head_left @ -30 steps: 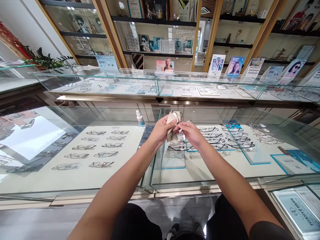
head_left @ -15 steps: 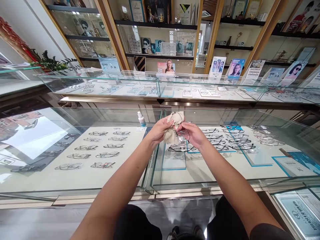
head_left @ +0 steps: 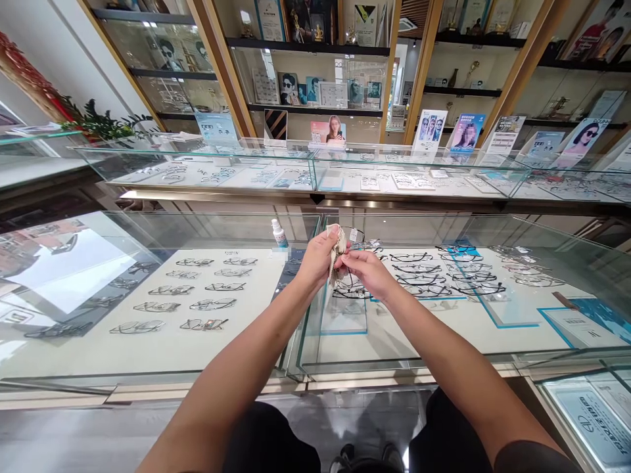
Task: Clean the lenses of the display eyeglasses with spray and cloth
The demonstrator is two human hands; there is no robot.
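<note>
Above the glass counter, my left hand (head_left: 316,257) is closed on a crumpled beige cloth (head_left: 337,244), thumb on top. My right hand (head_left: 371,270) pinches a pair of dark thin-rimmed eyeglasses (head_left: 359,229) close against the cloth. A small white tag (head_left: 353,234) shows by one rim. The fingertips of both hands nearly meet, and the cloth and fingers hide much of the eyeglasses. Under the glass below my hands lie rows of eyeglasses (head_left: 422,278).
A white spray bottle (head_left: 279,234) stands left of my hands. The glass display counter (head_left: 276,361) extends to both sides, with more eyeglasses (head_left: 214,304) inside its left part. Farther back is another glass case (head_left: 315,174) with upright cards, and shelves (head_left: 310,47) rise behind it.
The cloth has turned from spread out to folded and narrow in my left hand. The eyeglasses have turned too, so a rim and white tag now show above my right fingers.
</note>
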